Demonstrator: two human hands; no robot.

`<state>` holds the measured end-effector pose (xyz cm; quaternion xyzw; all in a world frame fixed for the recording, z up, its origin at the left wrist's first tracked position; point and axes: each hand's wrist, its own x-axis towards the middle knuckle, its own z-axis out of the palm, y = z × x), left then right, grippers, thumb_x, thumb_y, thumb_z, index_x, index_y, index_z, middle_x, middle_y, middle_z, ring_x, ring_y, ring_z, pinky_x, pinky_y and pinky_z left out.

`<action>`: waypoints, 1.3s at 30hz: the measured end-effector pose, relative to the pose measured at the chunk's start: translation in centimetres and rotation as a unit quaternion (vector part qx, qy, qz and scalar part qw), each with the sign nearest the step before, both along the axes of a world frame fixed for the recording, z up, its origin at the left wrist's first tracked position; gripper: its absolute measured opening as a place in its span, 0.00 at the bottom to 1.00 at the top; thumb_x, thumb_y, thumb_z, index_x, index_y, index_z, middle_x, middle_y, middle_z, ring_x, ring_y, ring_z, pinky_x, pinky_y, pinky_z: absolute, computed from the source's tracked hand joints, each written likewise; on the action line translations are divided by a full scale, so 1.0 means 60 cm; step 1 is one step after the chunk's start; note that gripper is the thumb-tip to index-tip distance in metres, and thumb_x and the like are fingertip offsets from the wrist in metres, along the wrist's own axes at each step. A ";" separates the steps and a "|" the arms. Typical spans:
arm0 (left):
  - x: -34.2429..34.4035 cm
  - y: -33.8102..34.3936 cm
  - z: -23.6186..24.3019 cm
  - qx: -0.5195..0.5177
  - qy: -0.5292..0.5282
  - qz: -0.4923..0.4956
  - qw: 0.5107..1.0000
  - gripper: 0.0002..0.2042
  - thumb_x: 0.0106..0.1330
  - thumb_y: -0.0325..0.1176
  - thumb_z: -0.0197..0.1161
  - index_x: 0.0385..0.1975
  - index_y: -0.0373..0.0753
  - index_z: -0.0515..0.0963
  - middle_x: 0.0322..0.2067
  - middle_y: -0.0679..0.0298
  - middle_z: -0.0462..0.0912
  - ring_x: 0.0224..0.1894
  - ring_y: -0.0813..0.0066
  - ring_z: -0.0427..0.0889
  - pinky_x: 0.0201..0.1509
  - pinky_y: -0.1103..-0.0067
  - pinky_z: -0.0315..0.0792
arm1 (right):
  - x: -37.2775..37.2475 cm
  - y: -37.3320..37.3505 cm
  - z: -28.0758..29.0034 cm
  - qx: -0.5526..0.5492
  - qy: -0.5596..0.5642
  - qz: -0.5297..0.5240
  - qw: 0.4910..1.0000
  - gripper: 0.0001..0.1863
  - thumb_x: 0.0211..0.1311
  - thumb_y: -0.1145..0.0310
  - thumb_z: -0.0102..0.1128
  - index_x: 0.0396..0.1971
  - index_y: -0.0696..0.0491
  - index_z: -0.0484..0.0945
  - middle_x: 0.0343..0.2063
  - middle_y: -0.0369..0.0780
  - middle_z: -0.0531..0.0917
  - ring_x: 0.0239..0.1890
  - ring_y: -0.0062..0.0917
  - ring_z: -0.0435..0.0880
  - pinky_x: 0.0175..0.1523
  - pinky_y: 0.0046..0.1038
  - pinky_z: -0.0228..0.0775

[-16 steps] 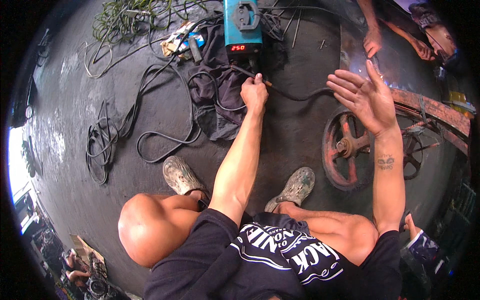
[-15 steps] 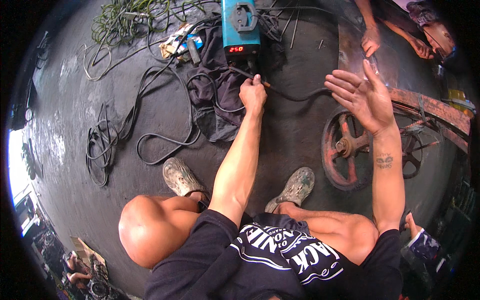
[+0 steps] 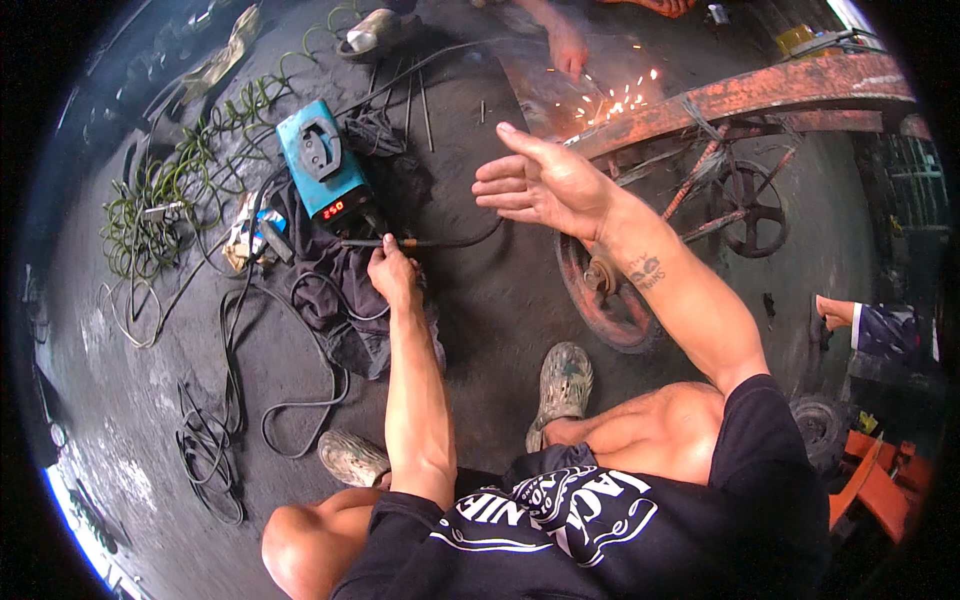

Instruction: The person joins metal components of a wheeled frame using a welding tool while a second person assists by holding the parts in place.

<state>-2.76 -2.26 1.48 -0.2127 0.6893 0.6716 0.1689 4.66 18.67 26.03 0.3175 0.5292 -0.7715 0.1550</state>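
Observation:
My left hand (image 3: 397,275) is closed, fingers curled, thumb on the black welding cable (image 3: 440,243) at the front of a teal welding machine (image 3: 318,165). The machine has a black top handle and a lit red display. A dark cloth (image 3: 340,305) lies crumpled under the cable and beside my hand. My right hand (image 3: 550,185) is raised, palm and fingers spread, holding nothing. It is nearest to the rusty orange metal frame (image 3: 690,100) and its spoked wheel (image 3: 605,290). Beyond it, bright sparks (image 3: 612,103) fly near another person's hand (image 3: 568,50).
Coiled green hose (image 3: 140,230) and looped black cables (image 3: 215,450) spread over the dark floor to the left. Thin metal rods (image 3: 425,110) lie behind the machine. A second spoked wheel (image 3: 752,210) stands at right, near another person's foot (image 3: 833,310). Orange metal parts (image 3: 875,480) lie at lower right.
The view has swung right, so the machine now appears farther left and lower. Sparks have appeared by the co-worker's hand. My left hand stays at the cable; my right stays raised and open.

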 end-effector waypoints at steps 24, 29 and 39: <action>0.002 0.004 0.008 0.001 -0.004 0.003 1.000 0.20 0.78 0.43 0.56 0.31 0.31 0.83 0.19 0.62 0.79 0.15 0.76 0.71 0.19 0.76 0.65 | 0.012 -0.005 -0.009 -0.014 -0.015 0.017 1.000 0.42 0.70 0.31 0.51 0.57 0.61 0.76 0.56 0.48 0.81 0.62 0.32 0.79 0.67 0.31 0.69; 0.003 0.005 0.015 -0.043 0.014 0.005 0.999 0.21 0.78 0.43 0.56 0.30 0.31 0.84 0.18 0.62 0.79 0.15 0.75 0.71 0.19 0.75 0.65 | 0.013 -0.012 -0.013 -0.027 -0.016 0.031 0.999 0.42 0.69 0.31 0.52 0.57 0.61 0.76 0.56 0.47 0.81 0.62 0.32 0.79 0.66 0.31 0.69; 0.000 0.003 -0.016 -0.042 -0.006 -0.015 0.999 0.21 0.75 0.45 0.58 0.27 0.35 0.86 0.17 0.59 0.82 0.16 0.71 0.77 0.23 0.70 0.70 | 0.009 0.001 0.000 -0.027 0.019 0.069 0.997 0.53 0.71 0.29 0.44 0.70 0.69 0.60 0.69 0.56 0.69 0.73 0.41 0.67 0.77 0.39 0.55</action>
